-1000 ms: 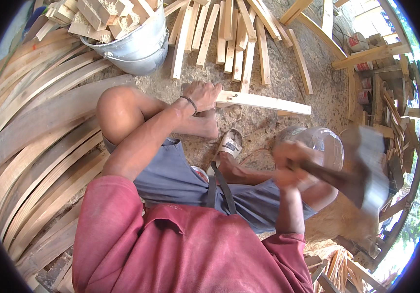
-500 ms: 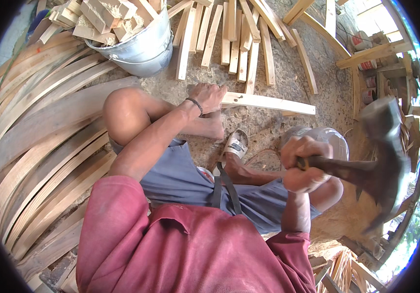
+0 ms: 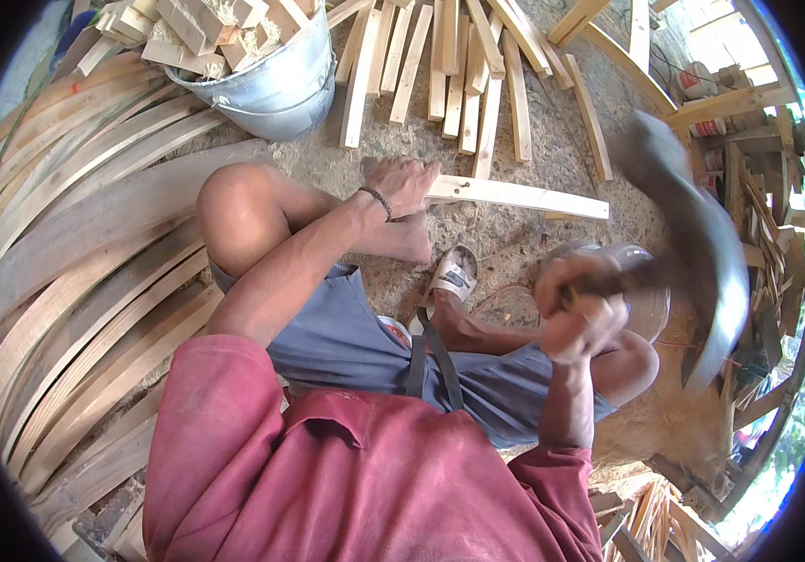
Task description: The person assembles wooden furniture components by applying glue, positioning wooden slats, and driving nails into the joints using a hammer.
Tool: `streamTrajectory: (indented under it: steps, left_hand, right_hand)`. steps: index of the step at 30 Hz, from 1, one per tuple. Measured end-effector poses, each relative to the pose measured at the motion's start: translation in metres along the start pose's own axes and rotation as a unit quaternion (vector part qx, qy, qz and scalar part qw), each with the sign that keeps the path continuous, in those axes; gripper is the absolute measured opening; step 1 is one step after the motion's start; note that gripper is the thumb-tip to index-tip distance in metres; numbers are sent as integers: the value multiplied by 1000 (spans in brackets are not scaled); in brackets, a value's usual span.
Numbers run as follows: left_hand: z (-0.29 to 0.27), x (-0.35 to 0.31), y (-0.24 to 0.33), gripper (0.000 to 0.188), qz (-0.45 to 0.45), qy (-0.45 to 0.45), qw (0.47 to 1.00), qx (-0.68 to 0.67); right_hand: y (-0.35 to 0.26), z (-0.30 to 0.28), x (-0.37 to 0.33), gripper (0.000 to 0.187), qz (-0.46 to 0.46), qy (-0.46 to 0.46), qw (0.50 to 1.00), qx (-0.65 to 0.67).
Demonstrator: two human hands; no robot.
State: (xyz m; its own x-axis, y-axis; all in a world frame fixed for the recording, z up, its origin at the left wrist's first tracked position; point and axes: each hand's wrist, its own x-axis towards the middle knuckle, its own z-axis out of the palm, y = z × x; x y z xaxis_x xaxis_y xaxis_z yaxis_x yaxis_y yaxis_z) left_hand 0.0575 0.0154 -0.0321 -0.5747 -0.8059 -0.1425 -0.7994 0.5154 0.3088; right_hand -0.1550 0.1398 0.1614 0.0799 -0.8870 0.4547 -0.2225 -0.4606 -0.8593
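Note:
My left hand [image 3: 404, 185], with a dark bracelet at its wrist, is closed round the left end of a pale wooden strip [image 3: 524, 195]. The strip reaches right from my fist, above the floor, and has a dark spot near my knuckles. In my closed right hand [image 3: 582, 314] is the handle of a hammer [image 3: 697, 234], raised over my right knee. Its dark metal head is smeared by motion, with a blunt end on top and a curved, tapering end below. A gap separates hammer and strip.
A grey bucket [image 3: 280, 98] heaped with wood offcuts stands at the far left. Several wooden strips [image 3: 409, 70] lie on the floor ahead. Long curved boards [image 3: 93, 234] are stacked at my left. A wooden frame [image 3: 730, 101] and wood scraps stand right. A sandal [image 3: 456, 272] is on my foot.
The hammer head has swung up and to the left, toward the strip, as my right wrist turned. My left hand and the strip stay nearly where they were.

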Motion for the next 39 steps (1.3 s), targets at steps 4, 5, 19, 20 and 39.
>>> streamTrajectory:
  steps: [4,5,19,20,39]
  left_hand:
    - [-2,4,5,50,12,-3,1000,-3]
    - [-2,6,5,51,15,-3,1000,-4]
    - [5,-5,13,76,9,51,999,6]
    - [7,-7,14,76,12,65,998,11]
    - [-3,24,57,49,63,47,994,72]
  right_hand:
    - [66,-11,-59,42,81,-39,993,-78]
    - [95,-19,-75,40,123,-102,973,-166]
    - [57,-19,-57,26,342,11,939,22]
    - [51,-19,-55,26,342,34,939,35]
    - [70,-55,-58,77,95,3,988,120]
